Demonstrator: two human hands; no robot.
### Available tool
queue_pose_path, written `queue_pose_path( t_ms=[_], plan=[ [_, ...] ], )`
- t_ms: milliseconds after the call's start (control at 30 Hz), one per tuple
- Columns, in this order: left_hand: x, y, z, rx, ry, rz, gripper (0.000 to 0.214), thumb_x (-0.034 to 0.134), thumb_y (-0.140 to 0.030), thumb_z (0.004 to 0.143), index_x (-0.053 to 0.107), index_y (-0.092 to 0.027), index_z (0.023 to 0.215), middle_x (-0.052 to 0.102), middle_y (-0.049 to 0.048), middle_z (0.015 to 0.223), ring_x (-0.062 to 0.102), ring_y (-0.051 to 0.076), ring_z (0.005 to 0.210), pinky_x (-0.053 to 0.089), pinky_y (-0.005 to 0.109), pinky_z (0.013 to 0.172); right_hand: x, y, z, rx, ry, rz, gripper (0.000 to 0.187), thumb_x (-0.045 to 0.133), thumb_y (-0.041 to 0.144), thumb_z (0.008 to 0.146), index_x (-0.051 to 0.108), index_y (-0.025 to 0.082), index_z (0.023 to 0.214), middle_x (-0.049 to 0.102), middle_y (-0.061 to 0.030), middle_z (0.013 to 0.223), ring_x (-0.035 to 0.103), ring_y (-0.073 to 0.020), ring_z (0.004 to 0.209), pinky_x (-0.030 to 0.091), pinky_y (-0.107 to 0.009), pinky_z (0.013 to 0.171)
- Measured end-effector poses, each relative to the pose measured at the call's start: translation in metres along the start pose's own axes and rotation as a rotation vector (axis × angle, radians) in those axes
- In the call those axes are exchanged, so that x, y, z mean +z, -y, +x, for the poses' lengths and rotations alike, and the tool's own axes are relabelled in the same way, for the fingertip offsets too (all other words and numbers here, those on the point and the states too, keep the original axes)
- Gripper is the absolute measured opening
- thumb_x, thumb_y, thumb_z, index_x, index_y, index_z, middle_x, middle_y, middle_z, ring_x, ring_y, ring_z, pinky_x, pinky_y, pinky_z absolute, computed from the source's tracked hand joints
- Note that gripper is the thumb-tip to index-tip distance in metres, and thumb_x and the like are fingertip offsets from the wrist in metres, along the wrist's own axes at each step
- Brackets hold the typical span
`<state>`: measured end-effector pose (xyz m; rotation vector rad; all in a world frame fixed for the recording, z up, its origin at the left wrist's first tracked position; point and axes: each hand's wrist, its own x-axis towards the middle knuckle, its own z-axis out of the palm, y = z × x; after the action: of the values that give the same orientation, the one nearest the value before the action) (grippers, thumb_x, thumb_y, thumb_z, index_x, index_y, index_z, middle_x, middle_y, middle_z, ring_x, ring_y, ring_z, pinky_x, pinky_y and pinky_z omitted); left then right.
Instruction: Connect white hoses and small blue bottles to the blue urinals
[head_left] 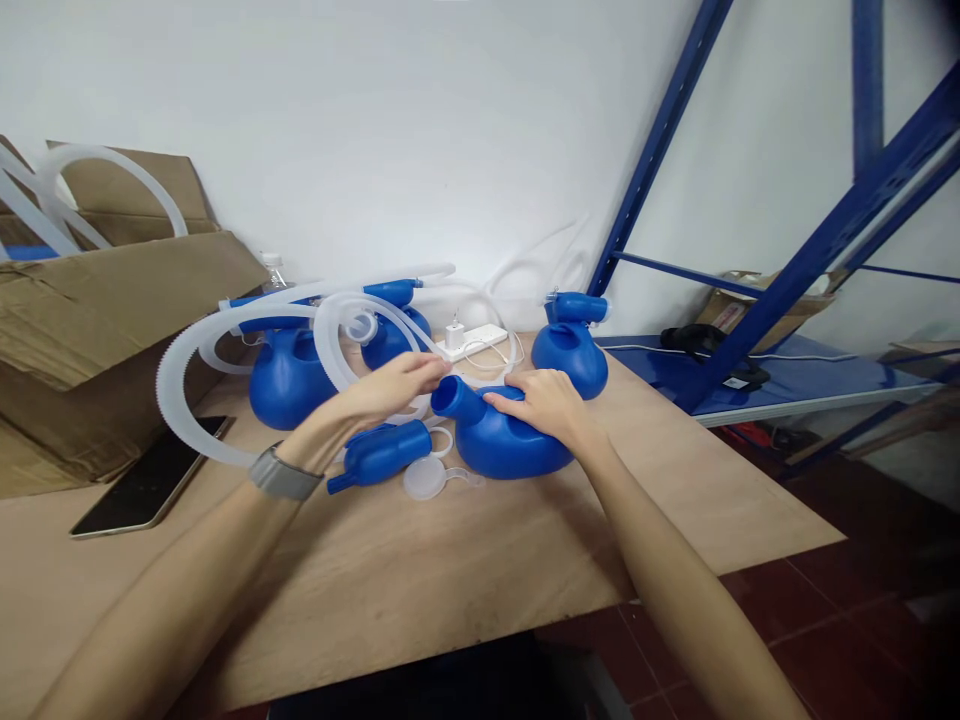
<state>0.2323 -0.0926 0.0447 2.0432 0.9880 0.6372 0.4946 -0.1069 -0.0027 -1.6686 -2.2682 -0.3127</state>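
A blue plastic bottle [495, 445] with an angled open neck lies on the wooden table [465, 570]. My right hand [541, 402] rests on top of it, fingers curled over its body near the neck. My left hand [394, 388] reaches to the neck opening, fingers pinched together on a translucent white tube [337, 345] that loops back to the left. A blue funnel-shaped connector [381, 455] lies below my left hand. Beside it sits a round translucent cap [426, 480] with a tab.
Three more blue bottles [289, 375] [394, 335] [574, 345] stand behind, some with tubes attached. A white charger and power strip [469, 338] sit at the back. An open cardboard box [90, 330] and a phone [150, 480] are at left. Blue shelving [750, 300] stands right.
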Motion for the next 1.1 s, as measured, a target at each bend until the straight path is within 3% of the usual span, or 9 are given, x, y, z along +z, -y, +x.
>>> queue_pose_path(
  t_ms=[267, 467, 667, 733, 800, 900, 933, 1000, 1100],
  plan=[
    [-0.015, -0.017, -0.014, -0.058, -0.085, 0.190, 0.049, 0.051, -0.057, 0.096, 0.058, -0.019, 0.066, 0.057, 0.0015, 0.063, 0.047, 0.014, 0.057, 0.035, 0.030, 0.056, 0.001, -0.002, 0.008, -0.005, 0.000, 0.013, 0.059, 0.048, 0.069, 0.102, 0.071, 0.021, 0.077, 0.078, -0.0071, 0.083, 0.070, -0.0237, 0.083, 0.026, -0.033, 0.063],
    [-0.023, -0.017, -0.019, 0.035, -0.104, 0.306, 0.042, 0.064, -0.054, 0.089, 0.057, -0.020, 0.065, 0.060, 0.0001, 0.062, 0.050, 0.014, 0.059, 0.034, 0.030, 0.057, 0.000, -0.016, 0.001, 0.006, -0.005, 0.046, 0.055, 0.050, 0.064, 0.103, 0.071, 0.021, 0.076, 0.077, -0.0063, 0.081, 0.069, -0.0232, 0.080, 0.028, -0.033, 0.065],
    [-0.009, -0.021, -0.062, 0.090, 0.190, 0.420, 0.017, 0.064, -0.038, 0.090, 0.062, -0.022, 0.083, 0.065, -0.0010, 0.073, 0.055, 0.016, 0.064, 0.038, 0.029, 0.059, 0.004, -0.043, -0.007, 0.006, -0.083, 0.046, 0.050, 0.052, 0.061, 0.103, 0.078, 0.022, 0.087, 0.079, -0.0074, 0.091, 0.071, -0.0255, 0.087, 0.034, -0.034, 0.067],
    [0.000, -0.006, -0.088, 0.180, 0.226, 0.515, 0.008, 0.061, -0.029, 0.091, 0.062, -0.024, 0.085, 0.066, 0.0003, 0.081, 0.057, 0.017, 0.071, 0.039, 0.029, 0.062, 0.005, -0.049, -0.008, -0.075, -0.210, 0.024, 0.047, 0.054, 0.059, 0.103, 0.078, 0.020, 0.091, 0.080, -0.0096, 0.095, 0.070, -0.0272, 0.090, 0.040, -0.036, 0.075],
    [0.007, 0.020, -0.114, 0.235, 0.210, 0.647, 0.015, 0.050, -0.025, 0.097, 0.060, -0.024, 0.086, 0.067, 0.0018, 0.091, 0.057, 0.018, 0.071, 0.039, 0.030, 0.064, 0.005, -0.045, -0.008, -0.170, -0.387, 0.010, 0.039, 0.058, 0.052, 0.103, 0.078, 0.019, 0.097, 0.079, -0.0112, 0.097, 0.068, -0.0285, 0.092, 0.044, -0.039, 0.083],
    [0.011, 0.063, -0.145, 0.305, 0.114, 0.798, 0.026, 0.042, -0.023, 0.103, 0.061, -0.023, 0.085, 0.068, 0.0025, 0.092, 0.061, 0.020, 0.079, 0.043, 0.031, 0.072, 0.009, -0.013, -0.010, -0.306, -0.544, 0.104, 0.025, 0.057, 0.035, 0.104, 0.077, 0.020, 0.101, 0.078, -0.0090, 0.092, 0.068, -0.0254, 0.087, 0.046, -0.039, 0.081],
    [0.012, 0.075, -0.152, 0.324, 0.100, 0.816, 0.029, 0.040, -0.024, 0.105, 0.062, -0.023, 0.086, 0.068, 0.0025, 0.092, 0.061, 0.020, 0.080, 0.044, 0.031, 0.074, 0.012, 0.003, -0.010, -0.366, -0.528, 0.180, 0.024, 0.057, 0.032, 0.104, 0.076, 0.019, 0.100, 0.077, -0.0076, 0.087, 0.068, -0.0230, 0.082, 0.047, -0.036, 0.076],
    [0.013, 0.094, -0.162, 0.362, 0.027, 0.842, 0.029, 0.041, -0.023, 0.106, 0.066, -0.023, 0.091, 0.070, 0.0021, 0.094, 0.064, 0.021, 0.086, 0.048, 0.033, 0.083, 0.020, 0.037, -0.011, -0.469, -0.343, 0.317, 0.024, 0.056, 0.032, 0.104, 0.076, 0.019, 0.106, 0.077, -0.0057, 0.088, 0.069, -0.0201, 0.081, 0.049, -0.032, 0.073],
    [0.015, 0.112, -0.170, 0.374, -0.058, 0.922, 0.028, 0.042, -0.019, 0.105, 0.069, -0.025, 0.104, 0.074, 0.0030, 0.105, 0.068, 0.023, 0.100, 0.049, 0.039, 0.098, 0.033, 0.073, -0.011, -0.449, -0.046, 0.366, 0.029, 0.059, 0.039, 0.104, 0.072, 0.021, 0.122, 0.077, -0.0086, 0.114, 0.070, -0.0246, 0.108, 0.051, -0.033, 0.084]
  ],
)
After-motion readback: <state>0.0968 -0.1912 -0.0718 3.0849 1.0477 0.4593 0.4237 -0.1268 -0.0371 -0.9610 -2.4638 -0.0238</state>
